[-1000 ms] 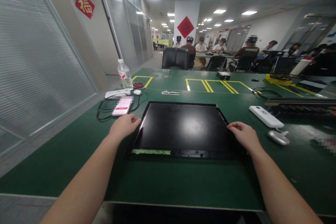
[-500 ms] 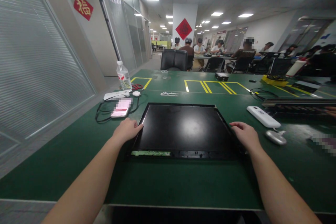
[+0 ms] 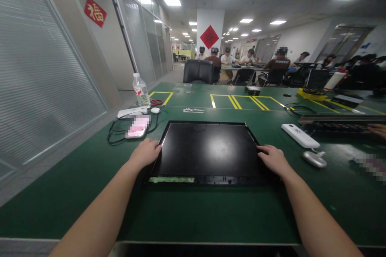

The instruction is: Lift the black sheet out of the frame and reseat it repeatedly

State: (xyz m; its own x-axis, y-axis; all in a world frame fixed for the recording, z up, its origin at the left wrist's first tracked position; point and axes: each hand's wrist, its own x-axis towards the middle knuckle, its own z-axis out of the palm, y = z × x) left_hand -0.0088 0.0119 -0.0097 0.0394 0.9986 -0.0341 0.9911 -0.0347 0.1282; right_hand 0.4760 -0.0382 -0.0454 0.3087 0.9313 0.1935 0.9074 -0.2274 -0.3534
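Note:
A black LCD screen panel [image 3: 208, 148] in a thin dark frame lies flat on the green table, its glossy face up and catching a bright reflection. A green circuit board strip [image 3: 171, 179] runs along the left part of its near edge. My left hand [image 3: 145, 153] grips the panel's left edge, with the fingertips at the rim and the other fingers curled. On the opposite side, my right hand [image 3: 274, 160] holds the right edge, thumb and fingers at the frame; its underside is hidden.
Left are a water bottle [image 3: 141, 91], red-handled scissors [image 3: 157, 102], a phone [image 3: 138, 127] and a white power bank [image 3: 132, 112] with cables. Calipers [image 3: 193, 110] lie beyond the panel. Right are another white power bank [image 3: 300, 135], a silver mouse-like object [image 3: 314, 159] and another person's hand [image 3: 378, 129].
My right hand has shifted slightly inward, and its fingers now sit closer over the panel's right edge. My left hand stays at the left edge. The view has tilted slightly.

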